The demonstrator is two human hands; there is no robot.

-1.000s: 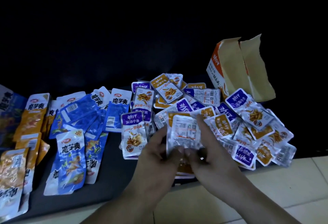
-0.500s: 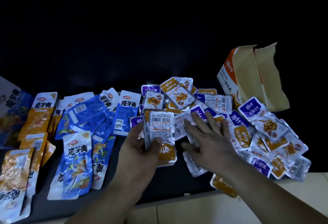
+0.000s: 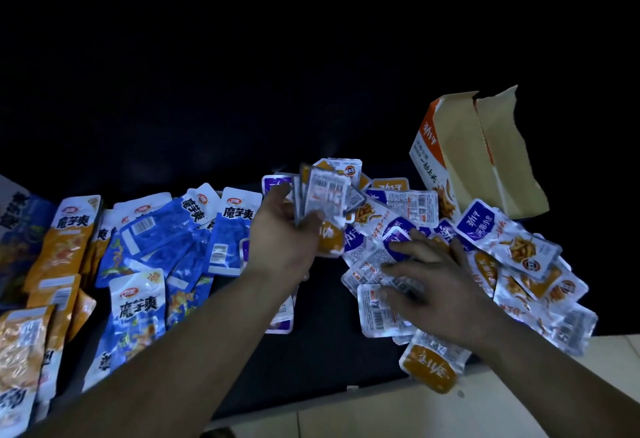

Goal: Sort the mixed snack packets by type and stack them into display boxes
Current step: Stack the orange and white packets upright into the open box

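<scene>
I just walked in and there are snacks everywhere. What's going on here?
A person is sorting snack packets by type. The left hand grips a stack of small packets, printed backs facing the camera. The right hand lies open, fingers spread, on the loose pile of purple and orange packets. Blue packets and long orange packets lie grouped at the left. An opened display box sits behind the pile.
</scene>
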